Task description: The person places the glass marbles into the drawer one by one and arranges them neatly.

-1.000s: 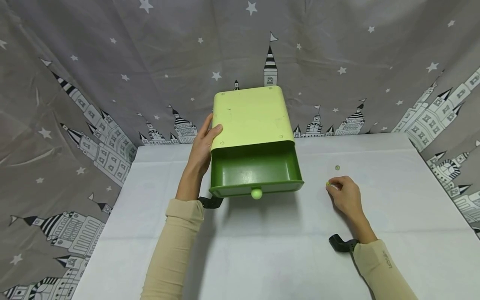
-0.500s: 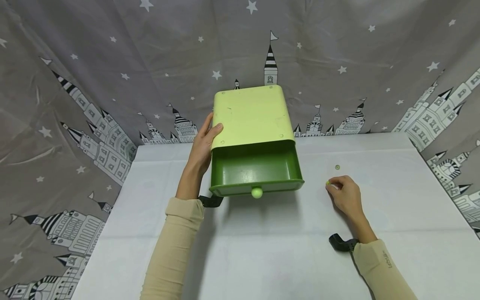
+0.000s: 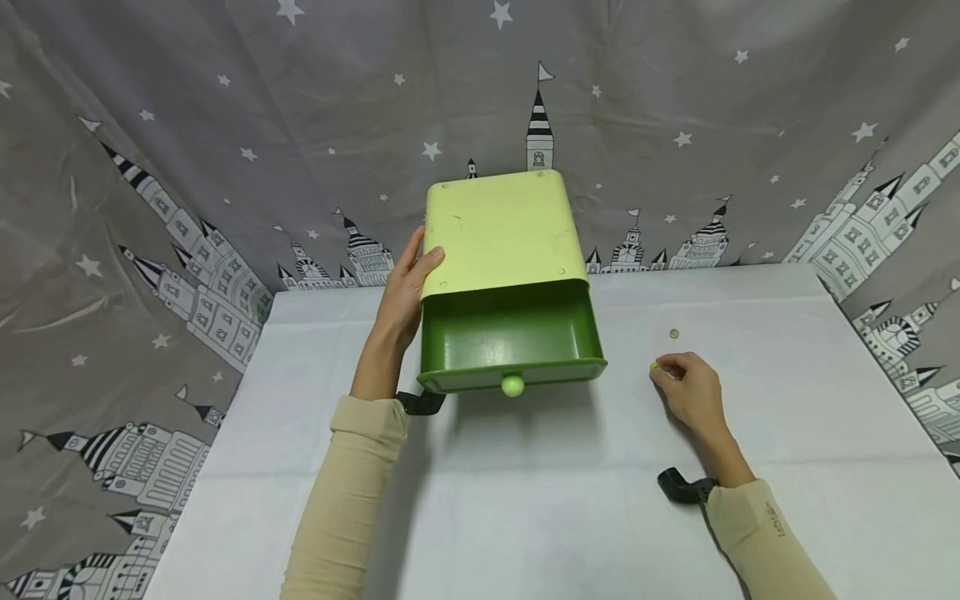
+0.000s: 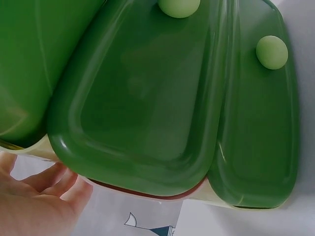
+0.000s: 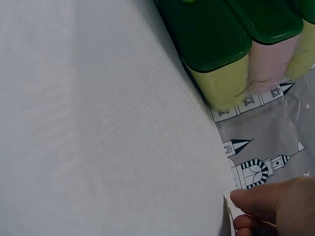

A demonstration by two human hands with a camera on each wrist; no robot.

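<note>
Almost nothing has moved over the last second. The left hand (image 3: 402, 287) stays flat against the left side of the pale yellow-green metal drawer cabinet (image 3: 498, 229), fingers straight and thumb on the top edge, bracing it. Its dark green top drawer (image 3: 512, 337) stays pulled out over the white-covered desk (image 3: 525, 500), with the round pale green knob (image 3: 513, 385) at the front, and it looks empty. The right hand (image 3: 690, 387) has barely stirred. It rests on the desk to the right of the drawer, well apart from it, its fingers curled over a tiny yellow-green bead (image 3: 655, 365) at the fingertips. To my eye that is a pinch settling, with the lift not yet made. A second small green ring-shaped piece (image 3: 673, 334) lies just beyond the hand, untouched.

Now the hard parts. The bead is only a speck at the fingertips, so I can't confirm the grip is firm. The left wrist view is filled with green drawer fronts (image 4: 147, 98) and shows only the edge of the hand. The right wrist view catches just the fingertips (image 5: 256, 201) in the lower corner, and the bead doesn't show there at all.
</note>
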